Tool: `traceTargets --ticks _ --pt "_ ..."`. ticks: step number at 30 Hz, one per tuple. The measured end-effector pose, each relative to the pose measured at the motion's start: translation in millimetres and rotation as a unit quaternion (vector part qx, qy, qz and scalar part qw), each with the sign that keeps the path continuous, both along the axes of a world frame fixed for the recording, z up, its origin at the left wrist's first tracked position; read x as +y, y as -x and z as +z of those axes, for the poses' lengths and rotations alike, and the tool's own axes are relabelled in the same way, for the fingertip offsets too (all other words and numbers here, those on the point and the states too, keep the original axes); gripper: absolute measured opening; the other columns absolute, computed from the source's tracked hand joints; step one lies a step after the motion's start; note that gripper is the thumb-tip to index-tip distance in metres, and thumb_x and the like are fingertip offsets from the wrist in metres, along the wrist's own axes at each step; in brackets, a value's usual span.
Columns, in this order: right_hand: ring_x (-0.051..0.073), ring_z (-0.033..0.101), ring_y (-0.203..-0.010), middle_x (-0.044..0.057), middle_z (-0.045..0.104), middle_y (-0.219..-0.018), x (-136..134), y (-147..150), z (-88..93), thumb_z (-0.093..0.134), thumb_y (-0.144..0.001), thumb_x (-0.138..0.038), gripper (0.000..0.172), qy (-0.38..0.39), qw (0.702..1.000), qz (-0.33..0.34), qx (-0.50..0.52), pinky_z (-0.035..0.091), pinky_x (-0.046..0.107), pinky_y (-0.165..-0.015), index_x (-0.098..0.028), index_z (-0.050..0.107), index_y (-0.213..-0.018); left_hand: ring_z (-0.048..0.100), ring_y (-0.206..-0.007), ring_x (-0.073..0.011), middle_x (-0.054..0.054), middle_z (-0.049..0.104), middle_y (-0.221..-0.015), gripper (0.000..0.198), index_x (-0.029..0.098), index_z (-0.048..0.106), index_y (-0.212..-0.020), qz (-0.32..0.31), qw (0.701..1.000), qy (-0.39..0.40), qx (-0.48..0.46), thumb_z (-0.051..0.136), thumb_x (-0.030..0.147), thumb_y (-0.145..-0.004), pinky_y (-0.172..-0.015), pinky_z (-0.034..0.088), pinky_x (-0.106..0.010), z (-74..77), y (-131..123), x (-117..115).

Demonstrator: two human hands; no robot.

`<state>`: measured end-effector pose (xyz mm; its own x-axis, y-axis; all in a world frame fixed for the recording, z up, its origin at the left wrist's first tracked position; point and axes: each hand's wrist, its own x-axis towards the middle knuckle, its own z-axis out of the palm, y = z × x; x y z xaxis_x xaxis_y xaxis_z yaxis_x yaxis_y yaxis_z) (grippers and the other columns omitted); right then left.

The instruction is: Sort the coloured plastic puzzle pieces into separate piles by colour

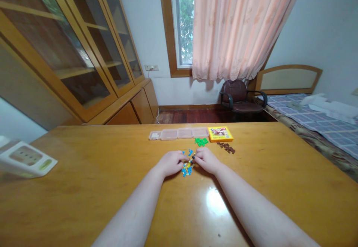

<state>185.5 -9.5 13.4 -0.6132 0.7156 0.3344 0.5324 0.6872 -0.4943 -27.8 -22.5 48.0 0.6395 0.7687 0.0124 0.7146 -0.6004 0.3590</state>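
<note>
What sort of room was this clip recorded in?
Probably a bedroom or home study: a bed with a blue checked cover stands along one wall, a glass-fronted wooden cabinet lines the other, and a large wooden table fills the foreground.

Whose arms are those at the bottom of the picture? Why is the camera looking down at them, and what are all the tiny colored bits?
Those arms belong to the person wearing the camera. It sits on their head and looks down, so you see almost what they see. Their left hand and right hand meet over blue pieces on a wooden table. They seem to pinch something, but it's too small to tell what. Nearby are green pieces, brown pieces, a clear plastic box, and a yellow box.
</note>
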Motion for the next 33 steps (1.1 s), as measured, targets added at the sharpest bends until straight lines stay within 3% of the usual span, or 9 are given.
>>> traceTargets --ticks 4,10,16,20,26,33 --pt "0.013 0.048 -0.066 0.0 0.051 -0.062 0.1 -0.1 2.1 0.043 -0.092 -0.023 0.035 -0.001 1.0 -0.011 -0.008 0.033 0.026 -0.065 -0.016 0.064 -0.065 0.06 -0.089 -0.0166 0.0 0.067 -0.096 0.036 0.029 0.07 -0.101 -0.02 1.0 0.008 -0.002 0.047 0.016 -0.076 -0.08 0.045 -0.025 -0.4 -0.3 -0.4" --pt "0.014 0.048 -0.066 0.001 0.052 -0.062 0.1 -0.8 1.1 0.043 -0.092 -0.025 0.038 -0.02 0.999 -0.037 -0.03 0.032 0.026 -0.066 -0.016 0.063 -0.061 0.061 -0.084 -0.0164 -0.001 0.067 -0.09 0.031 0.026 0.072 -0.09 0.005 1.0 -0.01 0.006 0.047 0.016 -0.076 -0.078 0.045 -0.025 -0.1 0.8 0.5" --pt "0.013 0.048 -0.063 0.001 0.052 -0.06 1.3 -1.9 -2.2 0.041 -0.093 -0.026 0.043 -0.007 0.995 -0.103 -0.018 0.032 0.026 -0.064 -0.015 0.065 -0.059 0.06 -0.086 -0.0167 -0.001 0.066 -0.096 0.041 0.03 0.065 -0.111 -0.027 0.999 -0.018 0.011 0.046 0.016 -0.077 -0.079 0.045 -0.026 1.5 -5.7 -3.4" --pt "0.013 0.049 -0.065 0.002 0.054 -0.062 1.8 -2.0 -1.6 0.041 -0.093 -0.027 0.041 0.003 0.994 -0.109 0.0 0.033 0.026 -0.065 -0.016 0.068 -0.064 0.06 -0.086 -0.0183 -0.002 0.066 -0.095 0.038 0.031 0.066 -0.109 -0.035 0.999 -0.017 0.033 0.045 0.02 -0.079 -0.079 0.045 -0.027 -0.3 -8.3 -3.9" --pt "0.014 0.05 -0.067 0.002 0.053 -0.062 3.0 -1.7 -3.9 0.043 -0.092 -0.026 0.039 0.01 0.998 -0.066 -0.008 0.034 0.026 -0.066 -0.016 0.066 -0.062 0.06 -0.086 -0.0178 -0.001 0.066 -0.095 0.037 0.032 0.067 -0.107 -0.01 1.0 -0.009 0.028 0.047 0.02 -0.078 -0.078 0.045 -0.026 -1.0 -1.7 0.0" --pt "0.016 0.051 -0.074 0.004 0.056 -0.072 2.8 -1.6 -2.7 0.043 -0.092 -0.028 0.037 0.016 0.99 -0.131 0.043 0.038 0.028 -0.071 -0.015 0.065 -0.065 0.06 -0.091 -0.0184 -0.002 0.065 -0.099 0.039 0.031 0.064 -0.113 0.049 0.998 -0.008 0.041 0.047 0.021 -0.079 -0.081 0.045 -0.027 -3.6 1.9 2.7"
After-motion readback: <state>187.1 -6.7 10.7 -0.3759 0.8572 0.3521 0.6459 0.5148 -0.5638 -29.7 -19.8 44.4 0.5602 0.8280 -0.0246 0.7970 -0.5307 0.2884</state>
